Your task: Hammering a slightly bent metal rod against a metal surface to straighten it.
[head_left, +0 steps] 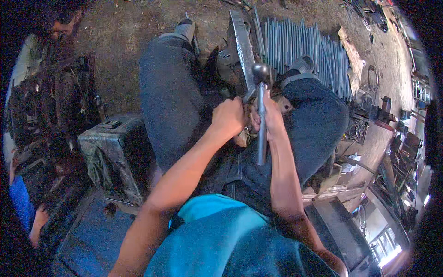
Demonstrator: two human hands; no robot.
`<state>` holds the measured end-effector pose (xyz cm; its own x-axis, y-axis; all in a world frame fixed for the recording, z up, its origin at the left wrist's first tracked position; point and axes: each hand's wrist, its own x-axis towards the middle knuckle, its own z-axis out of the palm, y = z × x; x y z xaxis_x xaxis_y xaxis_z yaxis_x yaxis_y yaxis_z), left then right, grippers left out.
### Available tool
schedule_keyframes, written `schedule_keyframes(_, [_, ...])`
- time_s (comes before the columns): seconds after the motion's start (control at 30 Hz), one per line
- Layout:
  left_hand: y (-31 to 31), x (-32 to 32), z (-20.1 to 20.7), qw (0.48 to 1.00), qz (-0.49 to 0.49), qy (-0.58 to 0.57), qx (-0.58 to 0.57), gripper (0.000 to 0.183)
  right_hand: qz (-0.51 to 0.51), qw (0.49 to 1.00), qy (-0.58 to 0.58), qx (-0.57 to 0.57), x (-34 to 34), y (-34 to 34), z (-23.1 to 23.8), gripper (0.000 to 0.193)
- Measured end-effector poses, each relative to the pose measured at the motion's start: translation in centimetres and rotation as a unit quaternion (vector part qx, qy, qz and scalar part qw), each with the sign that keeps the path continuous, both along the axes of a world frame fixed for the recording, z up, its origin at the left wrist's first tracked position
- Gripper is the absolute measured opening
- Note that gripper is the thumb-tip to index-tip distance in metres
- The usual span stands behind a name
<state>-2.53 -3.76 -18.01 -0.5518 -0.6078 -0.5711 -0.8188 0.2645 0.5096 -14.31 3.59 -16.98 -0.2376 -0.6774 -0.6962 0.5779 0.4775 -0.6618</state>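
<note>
My right hand [273, 115] is closed around the metal handle of a hammer [261, 124]. Its dark, rounded head [260, 73] points away from me, and the handle's end hangs down over my lap. Close beside it, my left hand [229, 118] is closed, knuckles up; what its fingers hold is hidden. A long, flat, shiny metal strip [241, 44] stretches away from me, its near end close to the hammer head and my left fingers. Under and between my hands lies a light brown, worn piece [241, 138], partly covered.
Many grey metal rods [300, 55] lie side by side beyond my right foot. To my left stands a worn, box-shaped container [113, 152]. Tools and scrap metal [360, 124] crowd the right side. Another person's arm [39, 219] shows at far left.
</note>
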Motion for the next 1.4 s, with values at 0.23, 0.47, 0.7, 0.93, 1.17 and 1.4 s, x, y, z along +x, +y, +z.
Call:
schedule_keyframes(0.23, [-0.2,0.3,0.2,0.999,0.045,0.029,0.001,0.03,-0.048,0.973,-0.052,-0.22,-2.0,-0.3,7.1,0.056])
schedule_keyframes(0.47, [0.2,0.0,0.2,0.998,0.054,0.035,-0.017,0.032,-0.001,0.949,-0.026,-0.315,-2.3,0.9,7.9,0.062])
schedule_keyframes(0.7, [0.4,0.3,-0.1,0.999,0.021,0.038,-0.032,0.026,-0.04,0.999,-0.004,-0.009,0.0,1.6,0.2,0.047])
schedule_keyframes(0.93, [0.5,0.5,0.6,0.996,0.023,0.072,-0.051,0.024,-0.047,0.966,0.009,-0.256,-3.0,0.1,8.9,0.053])
schedule_keyframes(1.17, [0.3,0.2,0.7,0.997,0.035,0.045,-0.05,0.025,-0.001,0.946,-0.049,-0.321,-2.1,1.1,6.7,0.054])
schedule_keyframes(1.4, [0.6,0.5,1.5,0.996,0.023,0.041,-0.081,0.024,-0.01,1.0,0.019,0.0,0.1,1.6,-1.2,0.042])
